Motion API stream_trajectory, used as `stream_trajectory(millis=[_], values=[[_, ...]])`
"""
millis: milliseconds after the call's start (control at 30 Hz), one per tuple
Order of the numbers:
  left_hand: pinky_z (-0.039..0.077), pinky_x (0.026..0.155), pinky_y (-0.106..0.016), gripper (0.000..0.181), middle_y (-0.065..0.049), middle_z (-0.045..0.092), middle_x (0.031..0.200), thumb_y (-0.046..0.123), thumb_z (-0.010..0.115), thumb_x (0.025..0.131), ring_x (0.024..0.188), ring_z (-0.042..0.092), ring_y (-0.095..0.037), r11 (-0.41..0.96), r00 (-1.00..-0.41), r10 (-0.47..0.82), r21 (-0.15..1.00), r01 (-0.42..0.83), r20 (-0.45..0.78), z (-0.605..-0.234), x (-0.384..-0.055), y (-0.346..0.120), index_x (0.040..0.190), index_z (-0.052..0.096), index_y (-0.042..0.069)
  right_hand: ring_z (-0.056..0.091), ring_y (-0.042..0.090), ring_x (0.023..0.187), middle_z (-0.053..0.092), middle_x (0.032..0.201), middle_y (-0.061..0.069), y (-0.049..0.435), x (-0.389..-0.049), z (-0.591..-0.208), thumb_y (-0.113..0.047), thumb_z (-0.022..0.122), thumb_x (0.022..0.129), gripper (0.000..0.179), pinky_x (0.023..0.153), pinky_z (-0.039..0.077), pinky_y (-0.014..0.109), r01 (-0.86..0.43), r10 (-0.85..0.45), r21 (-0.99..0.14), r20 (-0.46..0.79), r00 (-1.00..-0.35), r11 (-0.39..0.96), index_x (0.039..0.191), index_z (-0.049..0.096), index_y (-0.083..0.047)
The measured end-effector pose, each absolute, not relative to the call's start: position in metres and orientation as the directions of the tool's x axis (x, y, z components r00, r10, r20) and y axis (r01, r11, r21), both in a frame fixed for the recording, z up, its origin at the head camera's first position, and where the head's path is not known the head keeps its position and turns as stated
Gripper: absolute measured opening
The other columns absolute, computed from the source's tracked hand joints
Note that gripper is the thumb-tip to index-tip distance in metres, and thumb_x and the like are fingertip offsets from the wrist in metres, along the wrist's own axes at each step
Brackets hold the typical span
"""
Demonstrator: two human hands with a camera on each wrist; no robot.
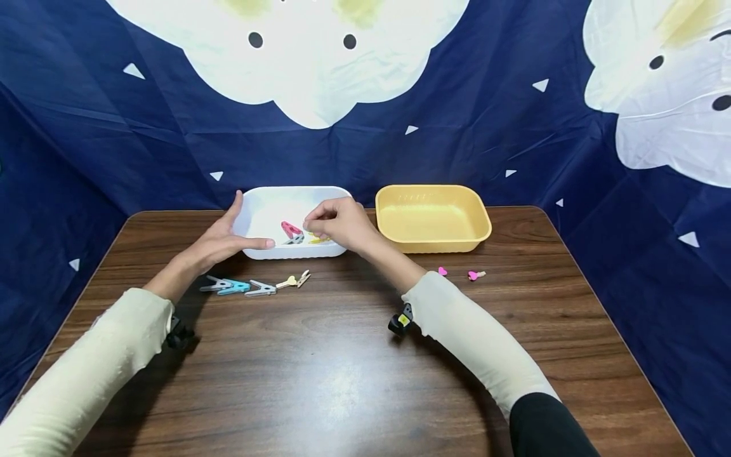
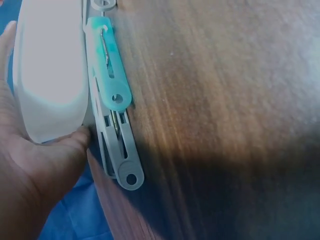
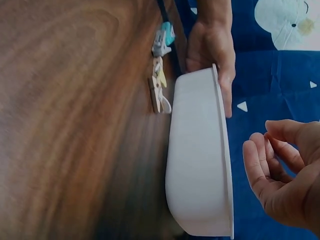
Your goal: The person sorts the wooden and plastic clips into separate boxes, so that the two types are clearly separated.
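Observation:
In the head view my left hand (image 1: 219,241) spans the left end of a white plastic tray (image 1: 289,252), its thumb stretched along the front side. My right hand (image 1: 342,223) hangs over the tray's right half, thumb and fingertips brought together; whether anything is between them is hidden. Below it in the tray are a pink clothespin (image 1: 290,228), a grey clothespin (image 1: 294,239) and something yellow (image 1: 320,240). In front of the tray lie grey clothespins (image 2: 125,165), a turquoise clothespin (image 2: 107,65) and small wooden clips (image 3: 156,92).
A yellow plastic tray (image 1: 434,246) stands right of the white one, near the back edge of the wooden table (image 1: 342,355). Before it lie two small pegs with pink hearts, one a heart peg (image 1: 475,275). A dark blue cloth (image 1: 320,155) hangs close behind.

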State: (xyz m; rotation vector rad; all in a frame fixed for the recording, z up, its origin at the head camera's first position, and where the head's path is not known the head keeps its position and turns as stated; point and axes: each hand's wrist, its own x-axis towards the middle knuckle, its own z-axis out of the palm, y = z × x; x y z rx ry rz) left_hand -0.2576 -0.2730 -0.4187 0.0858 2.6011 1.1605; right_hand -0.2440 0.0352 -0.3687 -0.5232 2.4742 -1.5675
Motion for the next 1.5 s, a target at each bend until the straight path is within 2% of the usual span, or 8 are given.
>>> stream_trajectory(millis=[100, 233, 333, 433, 567, 733, 1100, 1500], values=[[0.008, 0.142, -0.071, 0.152, -0.006, -0.020, 0.189, 0.056, 0.095, 0.089, 0.178, -0.008, -0.041, 0.674, -0.958, 0.169, 0.737, -0.058, -0.231, -0.418, -0.257, -0.273, 0.174, -0.029, 0.034, 0.075, 0.013, 0.076, 0.078, 0.082, -0.003, 0.035, -0.234, -0.371, -0.014, 0.084, 0.101, 0.008, 0.076, 0.067, 0.029, -0.216, -0.411, -0.907, 0.053, -0.910, 0.362, 0.101, 0.088, -0.007], [0.012, 0.142, -0.069, 0.153, -0.007, -0.013, 0.191, 0.053, 0.098, 0.086, 0.178, -0.001, -0.041, 0.666, -0.968, 0.157, 0.744, -0.042, -0.195, -0.418, -0.258, -0.274, 0.177, -0.023, 0.030, 0.075, 0.024, 0.080, 0.076, 0.083, -0.003, 0.033, -0.222, -0.375, -0.012, 0.084, 0.101, 0.008, 0.074, 0.065, 0.030, -0.222, -0.454, -0.915, 0.049, -0.889, 0.337, 0.103, 0.088, -0.005], [0.017, 0.142, -0.067, 0.154, -0.009, -0.006, 0.192, 0.049, 0.101, 0.084, 0.177, 0.009, -0.042, 0.652, -0.975, 0.144, 0.757, -0.036, -0.171, -0.418, -0.259, -0.275, 0.180, -0.017, 0.028, 0.076, 0.032, 0.084, 0.079, 0.085, 0.003, 0.031, -0.212, -0.380, -0.012, 0.084, 0.101, 0.008, 0.082, 0.068, 0.044, -0.216, -0.486, -0.921, 0.033, -0.873, 0.326, 0.103, 0.088, -0.005], [0.020, 0.142, -0.065, 0.153, -0.010, -0.001, 0.192, 0.046, 0.103, 0.083, 0.176, 0.015, -0.043, 0.642, -0.977, 0.140, 0.766, -0.033, -0.159, -0.419, -0.260, -0.276, 0.182, -0.014, 0.027, 0.075, 0.022, 0.079, 0.081, 0.084, 0.005, 0.027, -0.201, -0.386, -0.015, 0.085, 0.100, 0.008, 0.077, 0.066, 0.035, -0.214, -0.514, -0.916, 0.011, -0.858, 0.338, 0.104, 0.089, -0.008], [0.019, 0.142, -0.066, 0.153, -0.009, -0.002, 0.192, 0.045, 0.103, 0.084, 0.176, 0.012, -0.042, 0.640, -0.975, 0.148, 0.767, -0.032, -0.164, -0.419, -0.260, -0.278, 0.181, -0.014, 0.029, 0.072, 0.011, 0.074, 0.079, 0.080, -0.003, 0.021, -0.188, -0.395, -0.018, 0.087, 0.100, 0.008, 0.063, 0.057, 0.021, -0.198, -0.551, -0.913, -0.035, -0.834, 0.358, 0.104, 0.089, -0.012], [0.015, 0.142, -0.069, 0.150, -0.008, -0.005, 0.192, 0.043, 0.102, 0.085, 0.178, 0.005, -0.042, 0.641, -0.972, 0.163, 0.767, -0.024, -0.166, -0.418, -0.263, -0.282, 0.181, -0.013, 0.033, 0.074, 0.014, 0.072, 0.080, 0.078, -0.005, 0.012, -0.177, -0.408, -0.015, 0.088, 0.098, 0.007, 0.059, 0.061, 0.025, -0.173, -0.584, -0.909, -0.089, -0.807, 0.378, 0.103, 0.089, -0.010], [0.007, 0.143, -0.067, 0.142, -0.003, -0.008, 0.192, 0.028, 0.100, 0.089, 0.178, -0.003, -0.037, 0.594, -0.965, 0.212, 0.804, 0.002, -0.154, -0.424, -0.271, -0.290, 0.182, -0.007, 0.035, 0.072, -0.006, 0.077, 0.085, 0.089, -0.014, -0.007, -0.174, -0.423, -0.023, 0.096, 0.090, 0.019, 0.075, 0.055, 0.013, -0.174, -0.543, -0.823, -0.183, -0.820, 0.540, 0.108, 0.090, -0.017], [0.007, 0.143, -0.067, 0.141, -0.009, -0.006, 0.192, 0.020, 0.098, 0.089, 0.177, 0.002, -0.042, 0.576, -0.959, 0.250, 0.817, 0.034, -0.136, -0.431, -0.275, -0.294, 0.183, -0.006, 0.031, 0.075, -0.003, 0.084, 0.084, 0.089, -0.017, -0.023, -0.198, -0.445, -0.027, 0.100, 0.083, 0.019, 0.082, 0.058, 0.017, -0.190, -0.488, -0.772, -0.174, -0.855, 0.607, 0.097, 0.088, -0.027]])
